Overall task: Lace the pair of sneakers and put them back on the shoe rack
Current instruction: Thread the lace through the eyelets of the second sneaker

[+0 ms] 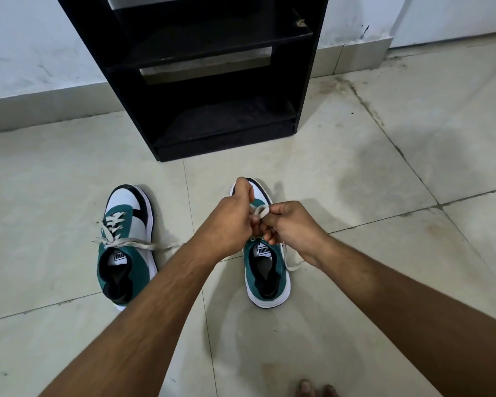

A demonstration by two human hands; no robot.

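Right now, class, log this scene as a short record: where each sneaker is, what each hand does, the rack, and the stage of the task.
left sneaker: on the floor, laced, ends loose and untied
right sneaker: on the floor, being laced
left hand: pinches the lace over the right sneaker
right hand: pinches the same lace
rack: black, beyond the sneakers; visible shelves hold no shoes
stage: lacing unfinished, neither sneaker on the rack
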